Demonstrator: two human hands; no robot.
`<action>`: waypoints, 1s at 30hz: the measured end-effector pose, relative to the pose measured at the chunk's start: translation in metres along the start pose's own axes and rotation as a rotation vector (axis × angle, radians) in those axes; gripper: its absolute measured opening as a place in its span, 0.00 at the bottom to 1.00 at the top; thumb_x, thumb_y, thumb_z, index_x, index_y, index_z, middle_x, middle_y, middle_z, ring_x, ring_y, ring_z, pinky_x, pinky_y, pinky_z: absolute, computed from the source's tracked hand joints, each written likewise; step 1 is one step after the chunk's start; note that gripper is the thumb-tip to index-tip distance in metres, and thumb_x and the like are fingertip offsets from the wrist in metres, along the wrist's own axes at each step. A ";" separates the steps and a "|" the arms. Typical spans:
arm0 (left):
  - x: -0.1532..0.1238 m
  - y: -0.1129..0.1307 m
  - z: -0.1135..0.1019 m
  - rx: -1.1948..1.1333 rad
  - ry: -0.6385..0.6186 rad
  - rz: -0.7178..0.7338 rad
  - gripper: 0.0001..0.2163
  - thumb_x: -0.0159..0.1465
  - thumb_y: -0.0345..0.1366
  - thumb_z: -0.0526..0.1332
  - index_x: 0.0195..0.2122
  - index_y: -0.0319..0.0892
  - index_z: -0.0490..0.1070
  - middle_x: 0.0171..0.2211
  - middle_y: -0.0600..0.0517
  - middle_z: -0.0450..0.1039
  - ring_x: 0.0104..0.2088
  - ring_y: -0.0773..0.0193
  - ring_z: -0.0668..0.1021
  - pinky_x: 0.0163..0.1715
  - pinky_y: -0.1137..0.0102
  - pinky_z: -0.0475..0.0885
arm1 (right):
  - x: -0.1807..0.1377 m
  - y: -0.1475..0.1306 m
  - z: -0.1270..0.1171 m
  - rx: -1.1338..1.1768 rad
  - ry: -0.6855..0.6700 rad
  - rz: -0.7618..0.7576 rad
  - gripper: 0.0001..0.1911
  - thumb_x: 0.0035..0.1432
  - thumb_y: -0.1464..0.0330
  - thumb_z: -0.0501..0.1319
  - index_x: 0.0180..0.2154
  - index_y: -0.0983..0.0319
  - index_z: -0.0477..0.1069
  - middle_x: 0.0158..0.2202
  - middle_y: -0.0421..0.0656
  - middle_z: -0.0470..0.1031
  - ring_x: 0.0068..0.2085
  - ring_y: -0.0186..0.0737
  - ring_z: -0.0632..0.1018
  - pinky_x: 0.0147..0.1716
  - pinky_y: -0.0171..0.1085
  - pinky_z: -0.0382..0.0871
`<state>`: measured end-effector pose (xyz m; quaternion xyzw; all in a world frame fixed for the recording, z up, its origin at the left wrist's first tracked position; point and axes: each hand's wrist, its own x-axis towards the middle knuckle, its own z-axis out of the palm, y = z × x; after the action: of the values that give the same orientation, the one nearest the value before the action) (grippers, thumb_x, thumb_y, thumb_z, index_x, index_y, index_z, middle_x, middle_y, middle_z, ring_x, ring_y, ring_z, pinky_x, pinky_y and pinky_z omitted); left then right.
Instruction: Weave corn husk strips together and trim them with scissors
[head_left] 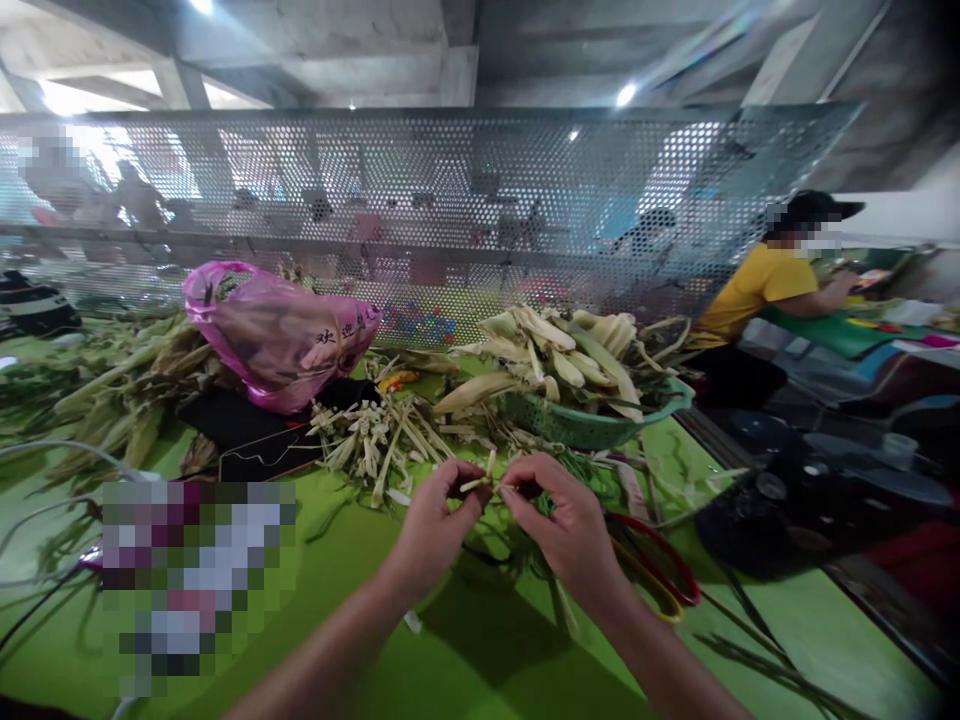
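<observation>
My left hand (439,515) and my right hand (559,515) meet above the green table (360,600), both pinched on a small pale strip of corn husk (484,480) held between their fingertips. Just beyond the hands lies a heap of short cut husk pieces (375,440). A green basket (592,425) piled with pale husked corn leaves (562,355) stands behind my right hand.
A pink plastic bag (277,335) rests on a black object at the back left, with green corn stalks (97,390) beside it. Red and yellow rings (664,570) lie to the right. A perforated metal screen (450,210) closes the table's far side. A person in a yellow shirt (757,290) sits far right.
</observation>
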<state>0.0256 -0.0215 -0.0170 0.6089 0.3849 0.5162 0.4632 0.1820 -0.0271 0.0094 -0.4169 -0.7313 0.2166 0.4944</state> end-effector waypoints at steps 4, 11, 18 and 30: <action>0.000 -0.001 0.000 -0.030 -0.015 -0.017 0.05 0.61 0.33 0.58 0.37 0.39 0.68 0.33 0.51 0.70 0.34 0.66 0.71 0.35 0.72 0.66 | 0.000 0.000 0.001 -0.011 -0.011 0.011 0.03 0.56 0.72 0.58 0.29 0.61 0.67 0.30 0.41 0.67 0.32 0.38 0.70 0.32 0.35 0.64; 0.000 -0.002 0.002 -0.075 -0.009 -0.048 0.06 0.60 0.35 0.59 0.37 0.39 0.68 0.33 0.51 0.69 0.34 0.67 0.69 0.35 0.72 0.65 | -0.003 0.000 0.005 0.017 0.001 0.056 0.03 0.56 0.70 0.59 0.30 0.60 0.66 0.29 0.39 0.68 0.31 0.36 0.70 0.32 0.35 0.64; -0.002 0.000 0.005 -0.144 -0.037 -0.082 0.06 0.61 0.36 0.59 0.37 0.39 0.67 0.33 0.51 0.68 0.33 0.67 0.69 0.34 0.72 0.65 | -0.006 -0.001 0.006 0.078 0.046 0.080 0.02 0.57 0.70 0.60 0.31 0.60 0.68 0.28 0.38 0.69 0.30 0.35 0.70 0.31 0.33 0.64; -0.003 0.004 0.001 -0.177 -0.113 -0.113 0.07 0.60 0.34 0.59 0.38 0.39 0.69 0.33 0.52 0.69 0.35 0.67 0.69 0.37 0.72 0.64 | 0.000 0.005 0.001 0.038 -0.003 0.022 0.02 0.57 0.70 0.61 0.34 0.59 0.73 0.33 0.41 0.74 0.36 0.39 0.74 0.38 0.36 0.67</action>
<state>0.0256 -0.0253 -0.0135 0.5711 0.3451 0.4861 0.5643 0.1825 -0.0246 0.0053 -0.4151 -0.7232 0.2363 0.4988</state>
